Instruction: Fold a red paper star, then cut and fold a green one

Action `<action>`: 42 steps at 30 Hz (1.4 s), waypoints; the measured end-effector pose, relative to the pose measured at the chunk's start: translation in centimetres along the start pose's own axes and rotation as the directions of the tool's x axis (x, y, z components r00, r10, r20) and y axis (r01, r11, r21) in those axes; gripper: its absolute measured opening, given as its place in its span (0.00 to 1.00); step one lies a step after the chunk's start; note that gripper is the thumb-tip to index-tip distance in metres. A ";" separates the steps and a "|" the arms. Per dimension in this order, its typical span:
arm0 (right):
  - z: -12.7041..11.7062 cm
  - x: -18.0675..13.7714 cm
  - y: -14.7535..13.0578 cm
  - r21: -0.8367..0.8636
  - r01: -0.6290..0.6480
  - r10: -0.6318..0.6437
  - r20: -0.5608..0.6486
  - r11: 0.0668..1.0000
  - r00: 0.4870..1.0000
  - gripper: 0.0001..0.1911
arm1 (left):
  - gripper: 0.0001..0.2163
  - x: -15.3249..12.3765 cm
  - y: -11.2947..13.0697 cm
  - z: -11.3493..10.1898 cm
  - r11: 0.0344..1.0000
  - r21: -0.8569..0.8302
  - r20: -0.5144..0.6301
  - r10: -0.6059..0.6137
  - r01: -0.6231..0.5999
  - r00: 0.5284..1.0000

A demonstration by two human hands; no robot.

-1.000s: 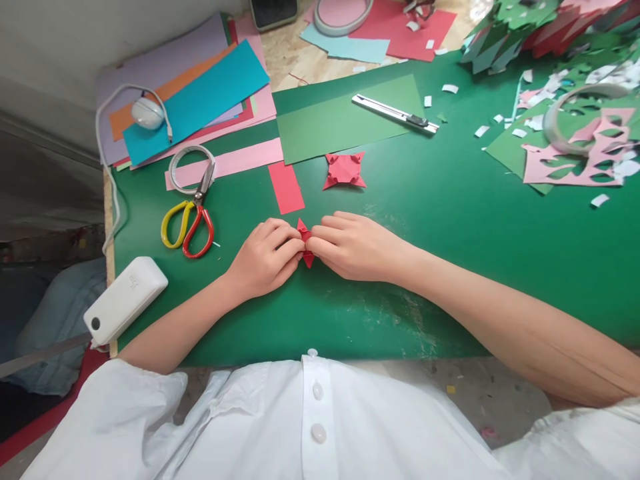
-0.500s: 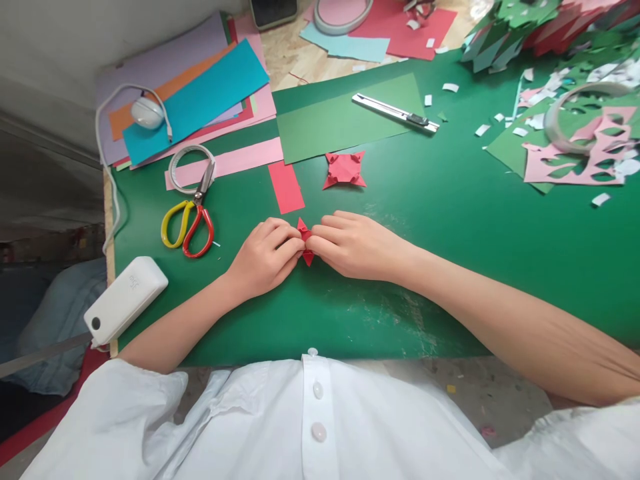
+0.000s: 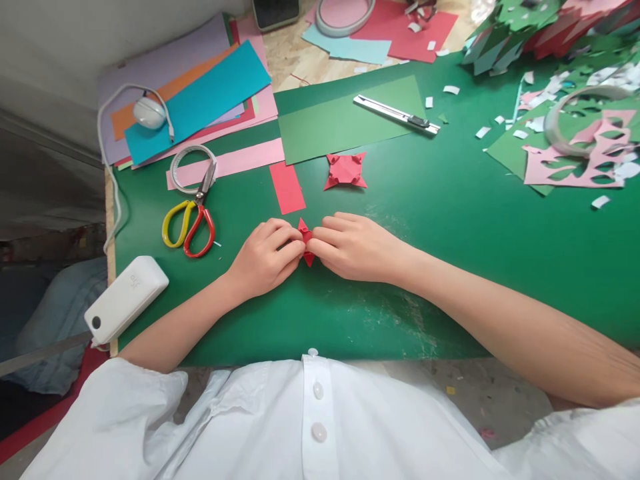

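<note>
Between my hands is a small folded red paper piece (image 3: 303, 228), its pointed ends showing above and below my fingers. My left hand (image 3: 269, 257) pinches its left side, and my right hand (image 3: 353, 247) grips its right side. The middle of the piece is mostly hidden by my fingertips. Just beyond my hands lies a flat red paper strip (image 3: 287, 189). To the right of that strip rests another folded red paper piece (image 3: 345, 171) with pointed corners and small curled folds.
On the left are scissors (image 3: 192, 223), a tape roll (image 3: 181, 183) and a white power bank (image 3: 127, 299). A utility knife (image 3: 395, 115) lies on green paper (image 3: 340, 123). Coloured sheets (image 3: 200, 100) stack at the back left; cut pink paper (image 3: 560, 163) and scraps lie right.
Almost nothing differs. Both hands keep hold of the folded red paper in the same place; the whole view has shifted very slightly.
</note>
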State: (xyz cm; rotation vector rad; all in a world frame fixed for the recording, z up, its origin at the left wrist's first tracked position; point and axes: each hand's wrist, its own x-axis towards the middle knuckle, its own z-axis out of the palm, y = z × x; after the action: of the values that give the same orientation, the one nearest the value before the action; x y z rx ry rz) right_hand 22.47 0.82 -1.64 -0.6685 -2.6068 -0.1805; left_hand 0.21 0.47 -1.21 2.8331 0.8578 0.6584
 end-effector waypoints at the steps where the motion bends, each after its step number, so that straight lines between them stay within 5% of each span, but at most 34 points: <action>1: 0.0 0.0 0.0 0.000 0.002 -0.002 -0.001 1.000 1.000 0.13 | 0.06 0.0 0.0 0.0 1.000 0.000 0.002 0.004 -0.004 1.000; 24: 0.3 -0.4 0.3 0.009 0.053 -0.052 -0.037 0.999 0.998 0.17 | 0.04 0.1 0.2 -0.1 0.998 0.038 -0.054 0.062 -0.060 0.997; 42: 0.5 -0.6 -0.2 0.166 -0.112 0.104 0.057 0.980 0.993 0.12 | 0.07 -0.1 0.4 0.2 0.993 0.116 -0.081 0.045 -0.036 0.996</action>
State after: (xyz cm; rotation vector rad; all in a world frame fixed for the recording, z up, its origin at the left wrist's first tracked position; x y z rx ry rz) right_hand 22.67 0.49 -2.40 -0.7593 -2.5859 0.0903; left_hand 0.43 0.10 -1.30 2.9511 0.8807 0.7617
